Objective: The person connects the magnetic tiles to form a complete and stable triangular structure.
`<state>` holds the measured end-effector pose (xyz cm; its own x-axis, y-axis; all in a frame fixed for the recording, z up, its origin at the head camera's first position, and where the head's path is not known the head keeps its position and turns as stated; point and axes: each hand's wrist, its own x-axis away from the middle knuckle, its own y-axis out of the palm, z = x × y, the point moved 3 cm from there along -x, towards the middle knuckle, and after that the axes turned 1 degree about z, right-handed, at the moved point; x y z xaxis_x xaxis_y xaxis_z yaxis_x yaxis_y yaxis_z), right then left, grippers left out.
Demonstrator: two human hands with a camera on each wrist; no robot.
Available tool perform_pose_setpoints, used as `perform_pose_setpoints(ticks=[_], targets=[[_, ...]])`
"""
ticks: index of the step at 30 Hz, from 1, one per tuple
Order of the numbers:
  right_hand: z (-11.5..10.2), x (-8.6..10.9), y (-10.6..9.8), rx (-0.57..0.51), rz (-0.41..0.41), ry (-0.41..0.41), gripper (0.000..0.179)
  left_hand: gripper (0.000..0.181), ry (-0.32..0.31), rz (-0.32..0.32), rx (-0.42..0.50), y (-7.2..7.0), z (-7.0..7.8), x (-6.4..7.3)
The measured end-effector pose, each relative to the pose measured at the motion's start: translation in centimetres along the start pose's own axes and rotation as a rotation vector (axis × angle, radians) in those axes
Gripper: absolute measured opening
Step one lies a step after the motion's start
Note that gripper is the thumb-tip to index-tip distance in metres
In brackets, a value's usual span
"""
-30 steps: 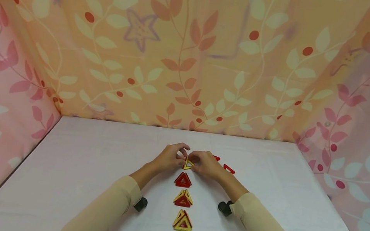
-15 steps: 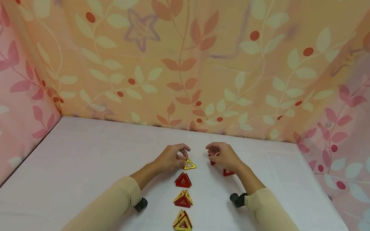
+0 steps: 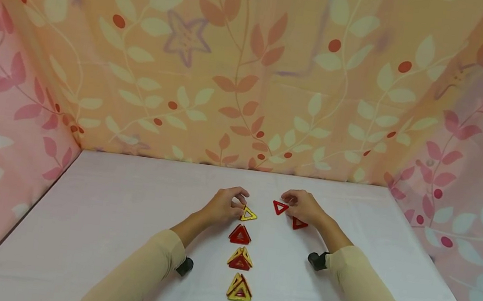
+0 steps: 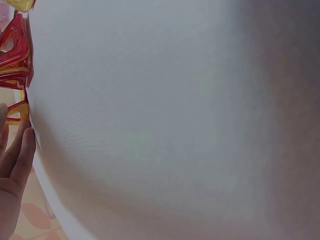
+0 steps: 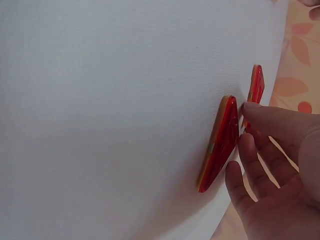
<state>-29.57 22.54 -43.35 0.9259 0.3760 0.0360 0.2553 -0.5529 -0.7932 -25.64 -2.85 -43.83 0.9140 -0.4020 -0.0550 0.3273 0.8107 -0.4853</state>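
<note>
In the head view my left hand (image 3: pixel 222 205) pinches a yellow triangular magnetic tile (image 3: pixel 249 214), with thumb and fingers at its left corner. The left wrist view shows only the fingers (image 4: pixel 22 155) beside the tile's edge. My right hand (image 3: pixel 304 207) grips the right corner of a red triangular tile (image 3: pixel 280 207). Its thumb (image 5: pixel 252 111) overlaps that tile's end in the right wrist view. Just in front of this hand lies a second red triangular tile (image 5: pixel 220 142), partly hidden by the hand in the head view.
Toward the front, a column of three small pyramids runs down the white table (image 3: pixel 150 184): a red one (image 3: pixel 240 235), a red-and-yellow one (image 3: pixel 240 259) and a yellow one (image 3: pixel 240 289). Patterned cloth (image 3: pixel 239 94) hangs behind the table and along both sides.
My right hand has left the yellow tile and moved right to the red tiles, one of which now shows fully. The left hand has stayed at the yellow tile.
</note>
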Motion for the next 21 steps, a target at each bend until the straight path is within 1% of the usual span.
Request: perform_pose_setpoints(ticks=[2,7,14,17,21], targets=[[-0.1,-0.1,0.2,0.001,-0.001,0.012,0.036,0.041,-0.004,0.000,-0.001,0.0,0.0,0.0],[-0.6,-0.6,0.7,0.009,-0.009,0.007,0.034,0.040,-0.003,0.004,-0.006,0.0,0.1,0.1],[-1.2,-0.7,1.2,0.048,-0.011,-0.036,0.033,0.040,0.036,0.020,-0.013,0.0,0.2,0.1],[-1.4,-0.7,1.4,0.044,-0.013,-0.030,0.033,0.039,0.035,0.019,-0.013,0.0,0.2,0.0],[-1.9,-0.8,1.8,0.050,-0.021,-0.049,0.035,0.040,0.019,0.015,-0.008,0.1,0.1,0.0]])
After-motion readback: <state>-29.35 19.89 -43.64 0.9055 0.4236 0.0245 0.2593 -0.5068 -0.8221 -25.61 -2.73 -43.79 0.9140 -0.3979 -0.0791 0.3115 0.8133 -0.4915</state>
